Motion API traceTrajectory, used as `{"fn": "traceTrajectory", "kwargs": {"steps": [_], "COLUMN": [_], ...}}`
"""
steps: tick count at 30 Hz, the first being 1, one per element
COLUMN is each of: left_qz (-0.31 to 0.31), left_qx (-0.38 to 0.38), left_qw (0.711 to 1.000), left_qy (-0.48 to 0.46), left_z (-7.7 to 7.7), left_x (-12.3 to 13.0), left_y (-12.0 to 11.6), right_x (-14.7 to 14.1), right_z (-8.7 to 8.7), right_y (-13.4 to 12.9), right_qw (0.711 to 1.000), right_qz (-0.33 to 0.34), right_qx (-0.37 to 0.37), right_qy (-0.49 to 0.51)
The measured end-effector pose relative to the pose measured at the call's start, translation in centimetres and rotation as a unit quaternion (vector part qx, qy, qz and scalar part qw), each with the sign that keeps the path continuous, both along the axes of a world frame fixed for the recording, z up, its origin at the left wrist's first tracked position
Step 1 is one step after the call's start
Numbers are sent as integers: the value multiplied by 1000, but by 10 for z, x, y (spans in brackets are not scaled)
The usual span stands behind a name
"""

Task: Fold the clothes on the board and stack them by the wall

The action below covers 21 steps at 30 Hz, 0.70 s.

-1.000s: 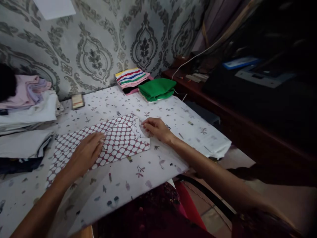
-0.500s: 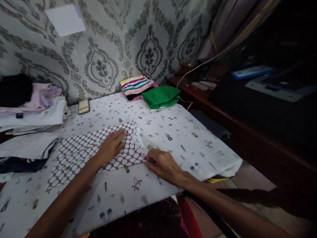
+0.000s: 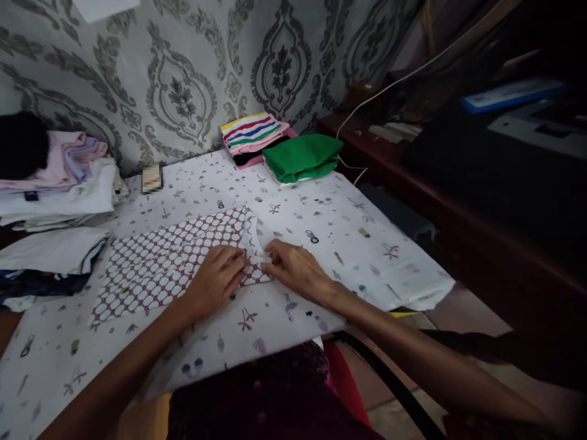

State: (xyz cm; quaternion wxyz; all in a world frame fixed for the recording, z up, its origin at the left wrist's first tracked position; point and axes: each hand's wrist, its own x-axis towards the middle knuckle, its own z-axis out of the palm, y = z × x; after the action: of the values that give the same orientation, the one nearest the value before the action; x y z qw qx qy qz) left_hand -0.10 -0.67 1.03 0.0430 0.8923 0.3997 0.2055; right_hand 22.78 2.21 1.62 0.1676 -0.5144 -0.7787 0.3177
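Note:
A folded shirt (image 3: pixel 151 263) with a white, red and dark lattice print lies flat before me, its pale neckline (image 3: pixel 252 235) at the right end. My left hand (image 3: pixel 217 278) rests on the shirt's near side, fingers slightly bent and apart, their tips close to the neckline. At the right end, my right hand (image 3: pixel 298 269) has its thumb and index finger at the neckline edge, with a bit of the cloth between them. Its other fingers are curled and partly hidden.
Folded clothes (image 3: pixel 55 189) are stacked at the left, with a smaller pile (image 3: pixel 50 253) in front. A green folded cloth (image 3: pixel 302 157) and a striped one (image 3: pixel 252 133) lie at the back. A small blurred item (image 3: pixel 151 178) stands near the patterned wall. A white cable (image 3: pixel 389 91) runs at the right.
My left hand has slid towards the shirt's near edge and neckline. My right hand has shifted from the near corner up along the neckline. The view has tilted down a little.

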Motion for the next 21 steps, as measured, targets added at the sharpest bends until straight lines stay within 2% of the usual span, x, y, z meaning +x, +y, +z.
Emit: {"fn": "traceTrajectory", "kwargs": {"steps": [3,5,10,13,17,21], "left_qz": [-44,-53,-41,-16,2,-8], "left_qx": [-17,-29,6,46,48,-4], "left_qw": [999,998,999,997,996,999], "left_qy": [12,12,34,55,71,37], "left_z": [1,2,1,-4,-6,-2], "left_x": [1,1,13,22,26,23], "left_y": [-11,-15,-19,-20,-18,-14], "right_x": [-8,-14,-44,-61,-70,-66], "right_z": [4,8,14,10,1,-7], "right_y": [16,35,100,126,136,137], "right_qw": [998,996,989,989,990,988], "right_qz": [-5,-17,-54,-60,-66,-85], "right_qx": [26,39,50,53,58,83], "right_qy": [-61,-82,-127,-121,-108,-99]}}
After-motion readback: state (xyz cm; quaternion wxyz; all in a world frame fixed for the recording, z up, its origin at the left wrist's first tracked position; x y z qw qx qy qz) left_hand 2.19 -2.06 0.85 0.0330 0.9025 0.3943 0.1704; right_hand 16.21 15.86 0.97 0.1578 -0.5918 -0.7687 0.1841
